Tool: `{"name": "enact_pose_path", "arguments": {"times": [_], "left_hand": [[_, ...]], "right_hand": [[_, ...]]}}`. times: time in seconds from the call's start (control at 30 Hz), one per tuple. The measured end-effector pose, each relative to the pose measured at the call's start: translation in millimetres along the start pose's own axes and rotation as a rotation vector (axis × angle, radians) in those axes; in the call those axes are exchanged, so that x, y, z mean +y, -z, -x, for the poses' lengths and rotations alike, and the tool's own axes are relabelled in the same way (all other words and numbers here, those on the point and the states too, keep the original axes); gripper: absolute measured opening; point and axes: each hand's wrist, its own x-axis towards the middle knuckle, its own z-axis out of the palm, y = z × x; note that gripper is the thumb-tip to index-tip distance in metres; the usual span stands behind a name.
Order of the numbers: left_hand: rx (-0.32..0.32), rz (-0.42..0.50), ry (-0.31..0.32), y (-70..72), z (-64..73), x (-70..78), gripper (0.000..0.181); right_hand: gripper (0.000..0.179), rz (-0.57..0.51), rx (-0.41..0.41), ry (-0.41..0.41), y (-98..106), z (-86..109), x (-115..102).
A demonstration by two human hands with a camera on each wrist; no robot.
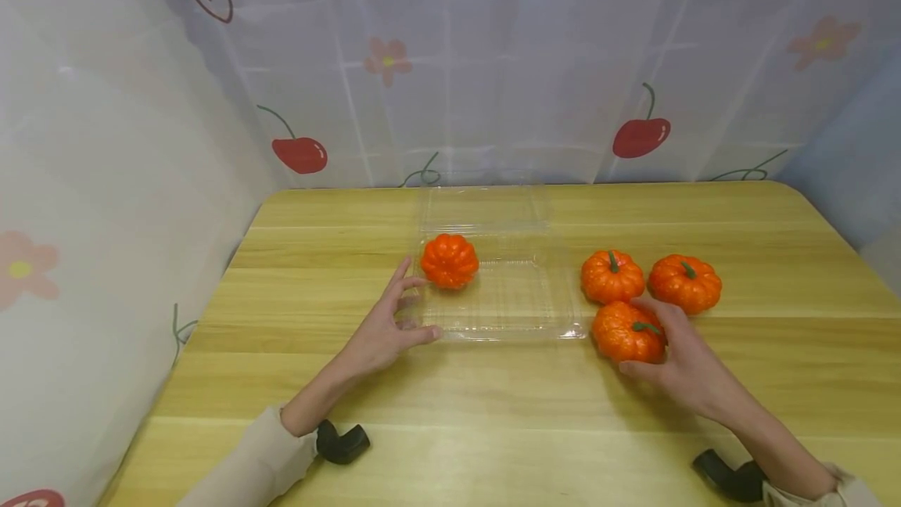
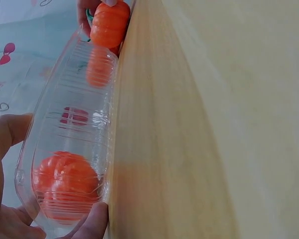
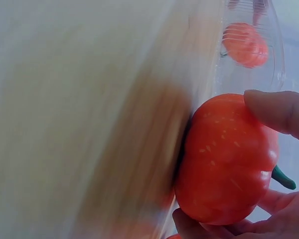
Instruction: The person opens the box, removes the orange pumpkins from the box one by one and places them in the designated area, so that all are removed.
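Note:
A clear plastic clamshell container (image 1: pixel 507 296) lies on the table with its lid folded back, away from me. One orange toy pumpkin (image 1: pixel 450 261) sits in its left part, no stem showing on top. My left hand (image 1: pixel 380 335) rests against the container's left end, fingers spread along the side and thumb at the front edge. With thumb and fingers on opposite sides, my right hand (image 1: pixel 686 358) grips a second pumpkin (image 3: pixel 226 159) with a green stem, right of the container. Whether this pumpkin touches the table, I cannot tell.
Two more pumpkins stand close behind the gripped one: one pumpkin (image 1: pixel 612 276) nearer the container, another pumpkin (image 1: pixel 685 284) farther right. The wooden table (image 1: pixel 493 421) ends at a patterned curtain (image 1: pixel 493 77) at the back. Black curved pieces (image 1: pixel 342 443) show at both wrists.

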Motion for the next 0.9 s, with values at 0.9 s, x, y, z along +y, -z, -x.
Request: {"name": "enact_pose_path", "arguments": {"times": [0.9], "left_hand": [[-0.003,0.032,-0.005,0.5,-0.9,-1.2,0.075]], "right_hand": [[0.09,0.017,0.004,0.049,5.2,1.4,-3.2]]}}
